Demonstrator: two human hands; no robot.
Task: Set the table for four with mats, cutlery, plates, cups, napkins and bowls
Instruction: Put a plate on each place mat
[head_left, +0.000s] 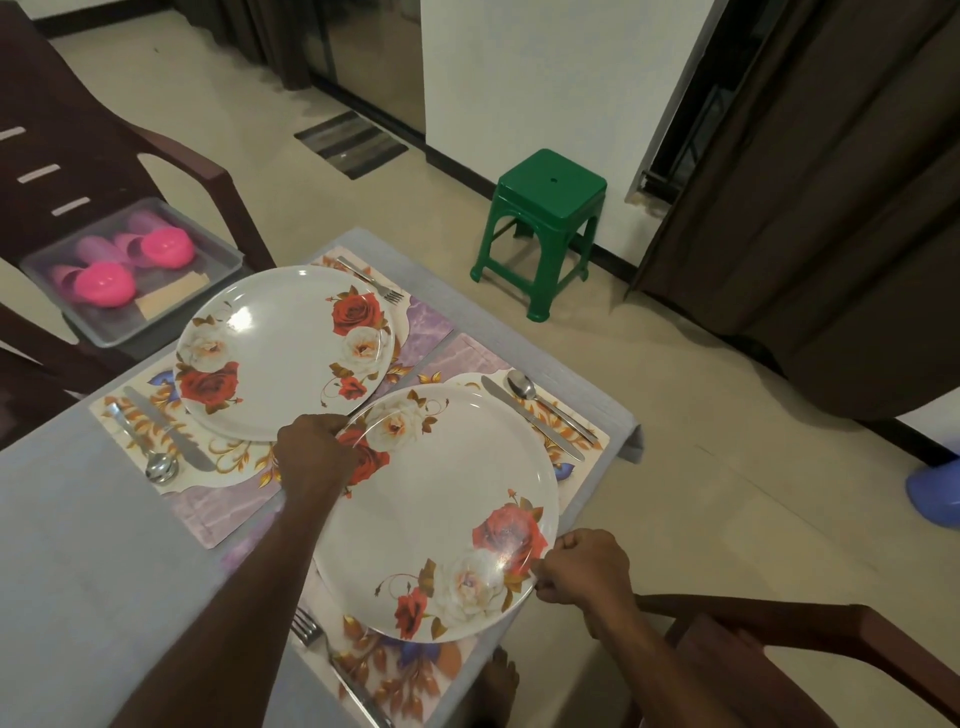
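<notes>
Partly hidden: near mat (405, 670) lies under held plate (441, 514), fork (337, 670) beside it cut off by frame edge. Left hand (317, 452) grips plate's far-left rim, right hand (582, 571) pinches near-right rim (whether plate touches mat, cannot tell). Second plate (283, 353) sits on far mat (218, 457), just beside. Grey tub (218, 265) on chair holds pink bowls (104, 283), cups behind hard to make out. Green stool (545, 218) stands on floor beyond table (78, 545).

Two round white rose-printed plates (441, 499) (283, 348): glossy, smooth, glare spots. Steel knife (532, 418) and spoon (550, 408): polished metal. Floral place mats (431, 332): smooth print. Grey cloth over counter (78, 545): matt. Green square stool (545, 223): shiny plastic
</notes>
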